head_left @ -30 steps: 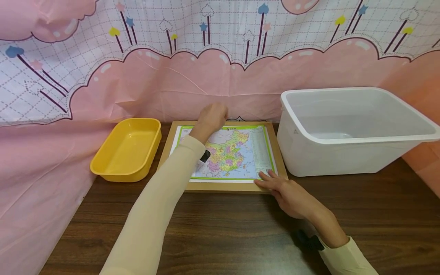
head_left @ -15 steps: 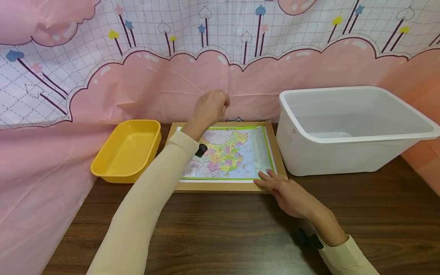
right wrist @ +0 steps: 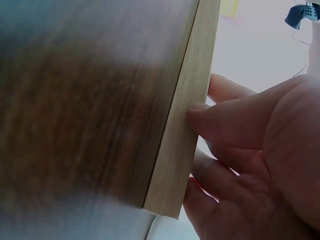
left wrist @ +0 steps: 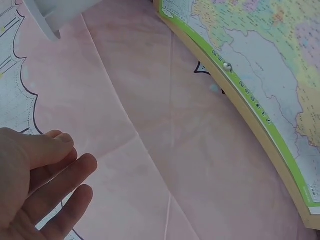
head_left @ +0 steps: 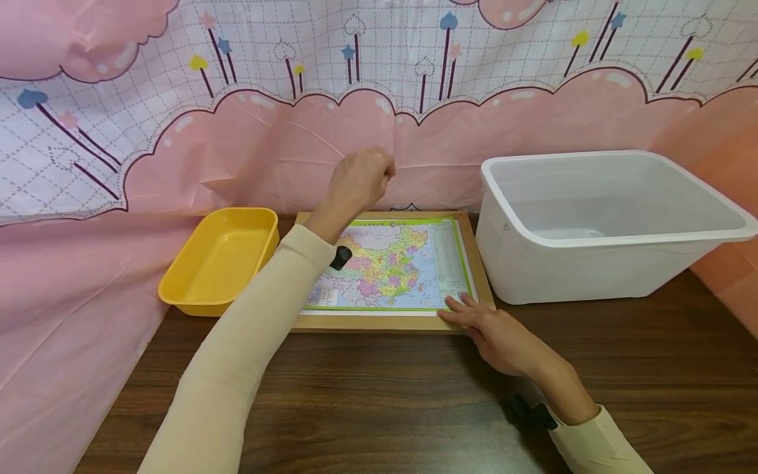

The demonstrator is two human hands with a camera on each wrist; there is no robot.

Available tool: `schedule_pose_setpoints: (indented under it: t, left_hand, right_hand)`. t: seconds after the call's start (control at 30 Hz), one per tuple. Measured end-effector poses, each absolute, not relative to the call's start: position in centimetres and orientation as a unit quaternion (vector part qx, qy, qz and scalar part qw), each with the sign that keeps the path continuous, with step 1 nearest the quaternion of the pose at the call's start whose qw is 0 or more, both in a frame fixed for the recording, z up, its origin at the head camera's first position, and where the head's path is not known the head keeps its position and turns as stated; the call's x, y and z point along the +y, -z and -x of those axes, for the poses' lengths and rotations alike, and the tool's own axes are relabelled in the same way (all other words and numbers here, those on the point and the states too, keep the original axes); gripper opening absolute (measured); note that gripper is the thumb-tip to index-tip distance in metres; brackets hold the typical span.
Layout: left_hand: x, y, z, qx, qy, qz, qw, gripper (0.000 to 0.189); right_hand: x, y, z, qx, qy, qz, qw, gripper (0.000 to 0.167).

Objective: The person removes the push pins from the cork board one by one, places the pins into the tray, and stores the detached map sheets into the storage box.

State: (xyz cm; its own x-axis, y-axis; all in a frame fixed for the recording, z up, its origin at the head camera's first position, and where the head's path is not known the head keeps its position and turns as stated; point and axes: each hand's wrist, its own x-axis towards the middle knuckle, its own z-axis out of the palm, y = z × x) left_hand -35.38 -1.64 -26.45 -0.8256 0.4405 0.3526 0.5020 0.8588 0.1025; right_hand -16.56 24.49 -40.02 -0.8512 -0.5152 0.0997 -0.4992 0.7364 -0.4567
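Observation:
A wooden-framed board (head_left: 379,322) with a colourful paper map (head_left: 403,263) lies on the table, partly hidden by the left forearm. My left hand (head_left: 361,178) is raised above the board's far edge. In the left wrist view its fingers (left wrist: 75,177) are loosely bent and hold nothing that I can see. A small shiny round thing (left wrist: 227,66) sits on the map's green top border. My right hand (head_left: 497,332) rests at the board's near right corner. In the right wrist view the thumb (right wrist: 220,120) touches the wooden side edge, while the other fingers lie over the top.
A yellow plastic basin (head_left: 219,257) stands left of the board. To the right is a large white tub (head_left: 568,273), close to the frame. Behind them hangs a pink and white patterned cloth (head_left: 438,148). The dark wooden table (head_left: 367,401) extends in front.
My left hand has risen off the board's far side and drawn slightly left, uncovering more of the map. The right hand and the board have stayed in place.

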Motion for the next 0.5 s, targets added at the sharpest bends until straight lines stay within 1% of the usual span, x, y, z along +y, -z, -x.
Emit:
schedule_pose_setpoints:
  t: [0.5]
  left_hand:
    - [-4.2, 27.2, 35.3, -0.957, 0.128, 0.219, 0.142, 0.022]
  right_hand:
    - [24.5, 40.2, 16.7, 0.933, 0.231, 0.276, 0.016, 0.048]
